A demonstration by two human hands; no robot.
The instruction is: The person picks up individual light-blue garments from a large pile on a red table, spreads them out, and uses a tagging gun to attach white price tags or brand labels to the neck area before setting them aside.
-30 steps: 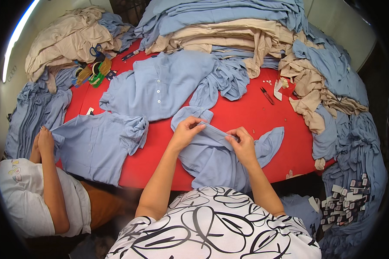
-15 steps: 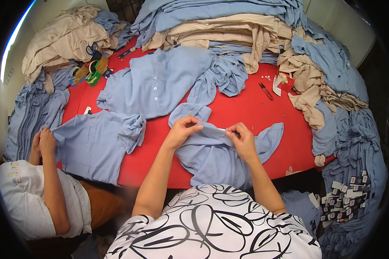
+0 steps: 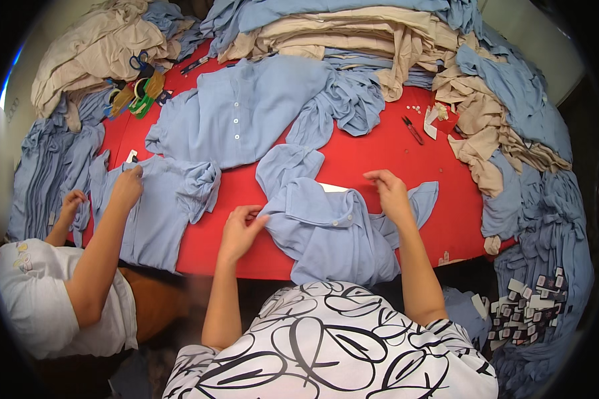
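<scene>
Both hands have drawn apart since a moment ago: the left hand (image 3: 241,229) now pinches the blue shirt (image 3: 329,233) at its left edge, while the right hand (image 3: 391,193) seems to hover over its collar, fingers loosely curled. That shirt lies crumpled on the red table (image 3: 379,149), at the near edge.

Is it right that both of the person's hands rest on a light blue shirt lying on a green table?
Not quite: the table is red, not green, as the head view shows. The left hand and right hand do rest on the light blue shirt.
</scene>
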